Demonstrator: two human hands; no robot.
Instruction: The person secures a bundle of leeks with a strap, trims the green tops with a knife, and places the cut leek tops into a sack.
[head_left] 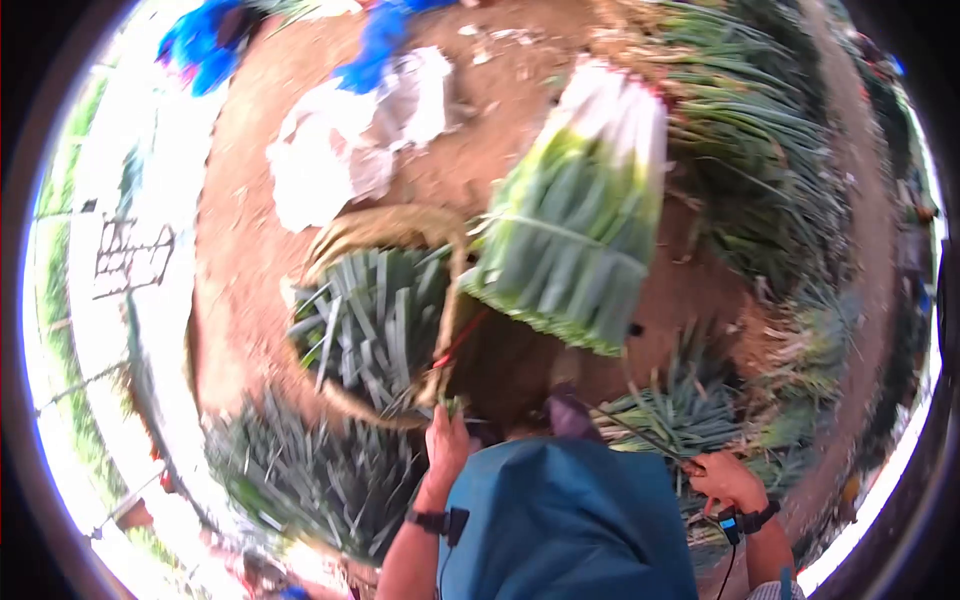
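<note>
My left hand [447,447] is closed beside the front edge of an open tan sack [455,290]; a small greenish bit shows at its fingertips, too blurred to name. Cut leek tops [370,320] fill the sack. My right hand [728,480] has its fingers drawn together at the end of a thin dark strand [640,432], which runs toward my lap. Ahead of me is a large tied bundle of leeks [570,220], white ends away from me and trimmed green ends toward me, with a pale band around it. A teal apron [565,525] covers my lap.
Loose leek greens [310,480] lie at the front left, and more greens [680,410] lie near my right hand. A tall heap of leeks [770,150] stands at the back right. White sacking [340,150] and blue material [375,45] rest on bare soil [250,250].
</note>
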